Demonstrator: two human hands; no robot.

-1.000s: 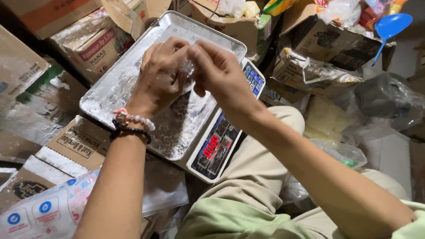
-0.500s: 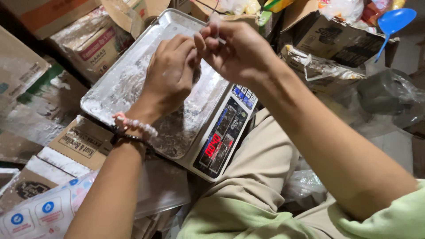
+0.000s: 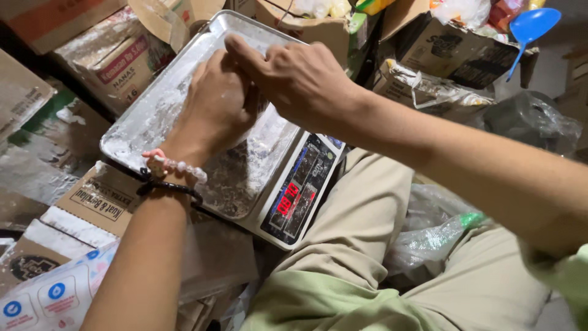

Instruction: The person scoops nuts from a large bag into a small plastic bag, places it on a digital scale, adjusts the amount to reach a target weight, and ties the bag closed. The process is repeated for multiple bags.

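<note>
My left hand (image 3: 214, 110) and right hand (image 3: 300, 79) close together over the powder-dusted metal tray (image 3: 141, 116) on the digital scale (image 3: 300, 196). Whatever they pinch is hidden between them; it is probably a thin, light, slippery bag, best gripped at its neck. Cardboard boxes (image 3: 98, 199) crowd around.
</note>
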